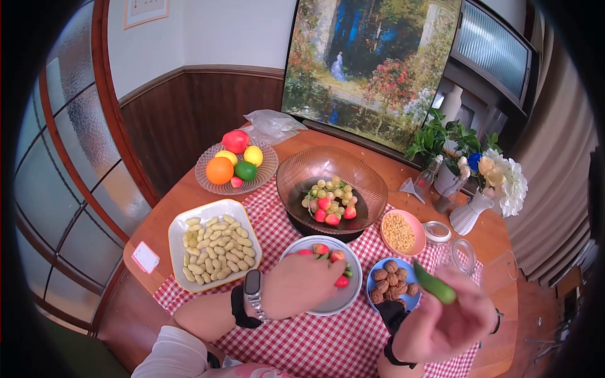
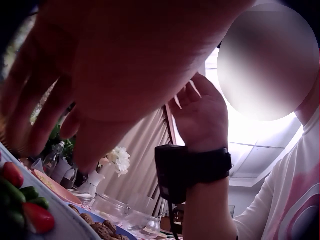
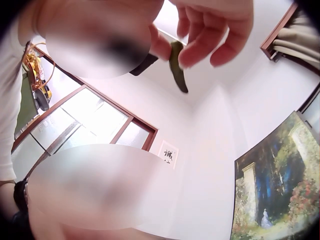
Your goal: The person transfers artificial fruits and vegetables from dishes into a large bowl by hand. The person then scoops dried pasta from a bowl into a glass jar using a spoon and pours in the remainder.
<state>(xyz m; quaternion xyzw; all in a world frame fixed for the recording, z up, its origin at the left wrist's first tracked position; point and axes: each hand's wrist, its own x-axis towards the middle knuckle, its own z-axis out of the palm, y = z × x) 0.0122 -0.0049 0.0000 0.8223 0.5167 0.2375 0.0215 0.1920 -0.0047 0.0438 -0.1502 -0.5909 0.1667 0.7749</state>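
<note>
My right hand (image 1: 455, 315) is raised at the right, over the table's front. Between thumb and fingertip it pinches a small green pepper (image 1: 435, 285), which shows curved and pointed in the right wrist view (image 3: 177, 70). Over a white bowl (image 1: 315, 240), my left hand (image 1: 299, 283) reaches with its palm down. Its fingers (image 2: 50, 110) hang loosely extended in the left wrist view, holding nothing. Red strawberries (image 1: 337, 255) and several green peppers (image 2: 30, 193) lie in that bowl, partly covered by the hand. A blue plate of walnuts (image 1: 392, 277) sits between the hands.
A yellow-rimmed dish (image 1: 179, 252) of peanuts stands left. Behind are a glass plate (image 1: 205, 177) of fruit and a large brown bowl (image 1: 290, 170) with grapes and strawberries. At right are a pink bowl (image 1: 416, 220), glass jars (image 1: 463, 255) and a white vase (image 1: 469, 214).
</note>
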